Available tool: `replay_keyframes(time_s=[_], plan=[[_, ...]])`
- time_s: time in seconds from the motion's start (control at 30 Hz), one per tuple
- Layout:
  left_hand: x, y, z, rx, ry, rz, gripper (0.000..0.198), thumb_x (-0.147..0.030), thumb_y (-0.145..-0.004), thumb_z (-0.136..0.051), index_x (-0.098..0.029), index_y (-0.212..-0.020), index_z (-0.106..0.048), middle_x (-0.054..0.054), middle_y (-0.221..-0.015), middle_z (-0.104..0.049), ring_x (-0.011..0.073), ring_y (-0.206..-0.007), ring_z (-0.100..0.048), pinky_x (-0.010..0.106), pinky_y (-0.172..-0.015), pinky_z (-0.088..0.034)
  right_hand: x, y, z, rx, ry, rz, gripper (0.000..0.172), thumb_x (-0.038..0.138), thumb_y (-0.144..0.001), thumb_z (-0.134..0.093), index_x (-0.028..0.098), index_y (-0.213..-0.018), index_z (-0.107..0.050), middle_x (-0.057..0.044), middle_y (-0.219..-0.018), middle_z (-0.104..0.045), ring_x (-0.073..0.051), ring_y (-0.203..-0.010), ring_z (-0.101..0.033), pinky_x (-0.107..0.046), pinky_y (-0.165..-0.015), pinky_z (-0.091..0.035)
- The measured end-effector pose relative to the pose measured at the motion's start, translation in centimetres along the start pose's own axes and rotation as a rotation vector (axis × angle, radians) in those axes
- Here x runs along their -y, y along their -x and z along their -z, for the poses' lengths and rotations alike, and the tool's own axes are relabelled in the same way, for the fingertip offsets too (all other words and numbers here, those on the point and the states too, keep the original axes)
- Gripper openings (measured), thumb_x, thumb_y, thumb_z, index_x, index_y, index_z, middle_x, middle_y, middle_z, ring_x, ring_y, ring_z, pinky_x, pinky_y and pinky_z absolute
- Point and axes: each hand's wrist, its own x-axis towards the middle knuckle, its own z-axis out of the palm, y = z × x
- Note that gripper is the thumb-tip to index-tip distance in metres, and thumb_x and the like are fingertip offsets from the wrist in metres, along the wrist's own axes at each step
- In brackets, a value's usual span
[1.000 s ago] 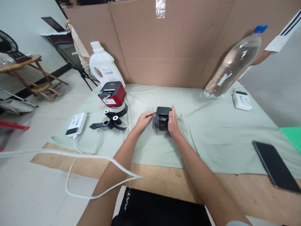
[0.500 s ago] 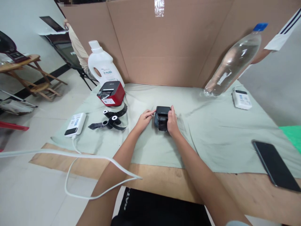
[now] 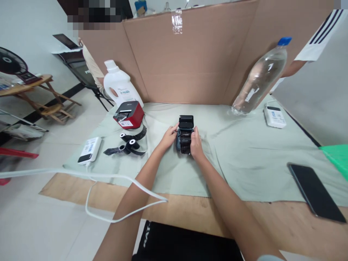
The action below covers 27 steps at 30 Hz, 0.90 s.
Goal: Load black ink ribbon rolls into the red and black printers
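Your left hand (image 3: 169, 136) and right hand (image 3: 195, 145) each press a side of the printer (image 3: 185, 135), fingers curled in and gripping its body between them. It sits near the middle of the counter (image 3: 190, 210), on the green cloth (image 3: 244, 159), straight ahead of you.

What could go wrong, as I judge it: the lid (image 3: 186, 121) stands tipped up and back, so a hard squeeze or a knock from either thumb may strain its hinge or snap it down on a fingertip. The cloth is loose and wrinkled under the printer, so pushing sideways may drag the cloth and slide the printer instead of holding it firm. Your right fingers cover part of the open bay, and whatever is inside could be nudged crooked. The white cable (image 3: 108, 177) hangs across your left forearm and could snag if you pull that arm back.

The printer is small, dark and boxy with rounded corners. Its open bay looks black and glossy; you cannot tell from here what lies in it. To the left, well apart, lie black rolls (image 3: 130, 143) and a red printer (image 3: 129, 114).
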Motion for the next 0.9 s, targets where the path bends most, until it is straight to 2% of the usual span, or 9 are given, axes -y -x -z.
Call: replay_keyframes(time_s=[0.1,0.17,0.27,0.33,0.43,0.6,0.7,0.9], plan=[[-0.9,0.3,0.4,-0.038,-0.060,0.016,0.056,-0.016,-0.095,-0.045,-0.024,-0.148,-0.059,0.003,-0.099,-0.054,0.0159,-0.092,-0.057,0.030,-0.095,-0.047,0.0,0.0,0.0,0.009,-0.007,-0.003,0.087,0.074,-0.097,-0.018,0.020,-0.163,-0.031,-0.016,-0.163,-0.042,-0.031,-0.156,-0.030,-0.060,-0.126,-0.015],[-2.1,0.6,0.7,-0.049,-0.176,-0.060,0.047,-0.022,-0.099,-0.045,-0.023,-0.141,-0.066,0.005,-0.102,-0.057,0.0185,-0.097,-0.058,0.032,-0.097,-0.047,0.0,0.0,-0.1,0.013,-0.014,-0.003,0.089,0.074,-0.096,-0.017,0.018,-0.163,-0.030,-0.017,-0.164,-0.040,-0.031,-0.156,-0.030,-0.059,-0.127,-0.015],[-4.4,0.6,1.1,0.063,-0.453,-0.237,0.034,-0.028,-0.098,-0.053,-0.027,-0.120,-0.079,0.008,-0.112,-0.061,0.0246,-0.109,-0.056,0.039,-0.103,-0.042,-0.2,-0.1,-0.1,0.005,-0.040,0.000,0.089,0.075,-0.096,-0.019,0.018,-0.163,-0.030,-0.016,-0.164,-0.040,-0.031,-0.156,-0.030,-0.057,-0.127,-0.016],[-5.7,0.0,1.2,0.163,-0.620,-0.279,0.027,-0.029,-0.095,-0.060,-0.028,-0.110,-0.082,0.009,-0.113,-0.062,0.0279,-0.110,-0.054,0.042,-0.102,-0.041,-0.3,-0.2,-0.1,-0.001,-0.055,0.001,0.089,0.075,-0.096,-0.020,0.017,-0.162,-0.031,-0.017,-0.165,-0.039,-0.031,-0.155,-0.031,-0.057,-0.127,-0.017],[-7.0,-1.6,1.0,0.273,-0.730,-0.239,0.024,-0.028,-0.088,-0.069,-0.028,-0.108,-0.083,0.010,-0.113,-0.060,0.0308,-0.111,-0.052,0.043,-0.099,-0.042,-0.5,-0.4,0.0,0.002,-0.079,-0.006,0.090,0.076,-0.096,-0.023,0.015,-0.162,-0.032,-0.018,-0.166,-0.037,-0.031,-0.155,-0.031,-0.056,-0.127,-0.018],[-8.1,-3.4,0.3,0.414,-0.850,-0.096,0.030,-0.032,-0.080,-0.079,-0.026,-0.109,-0.082,0.015,-0.125,-0.055,0.0366,-0.121,-0.049,0.045,-0.099,-0.044,-0.7,-0.6,0.2,0.007,-0.136,-0.025,0.088,0.076,-0.096,-0.026,0.017,-0.162,-0.031,-0.017,-0.166,-0.038,-0.031,-0.155,-0.031,-0.057,-0.127,-0.018],[-9.0,-3.3,0.0,0.421,-0.921,-0.077,0.029,-0.029,-0.081,-0.079,-0.023,-0.109,-0.081,0.017,-0.128,-0.054,0.0370,-0.122,-0.051,0.045,-0.100,-0.045,-0.5,-0.6,0.3,-0.012,-0.159,-0.019,0.089,0.077,-0.096,-0.026,0.016,-0.161,-0.032,-0.018,-0.164,-0.040,-0.030,-0.154,-0.035,-0.055,-0.127,-0.021],[-9.8,-2.2,0.8,0.319,-0.945,-0.213,0.025,-0.024,-0.078,-0.077,-0.021,-0.103,-0.076,0.010,-0.121,-0.062,0.0294,-0.117,-0.057,0.038,-0.097,-0.047,-0.1,-0.5,0.4,-0.100,-0.214,-0.046,0.086,0.076,-0.096,-0.029,0.016,-0.157,-0.039,-0.019,-0.160,-0.045,-0.029,-0.149,-0.043,-0.049,-0.125,-0.028]])
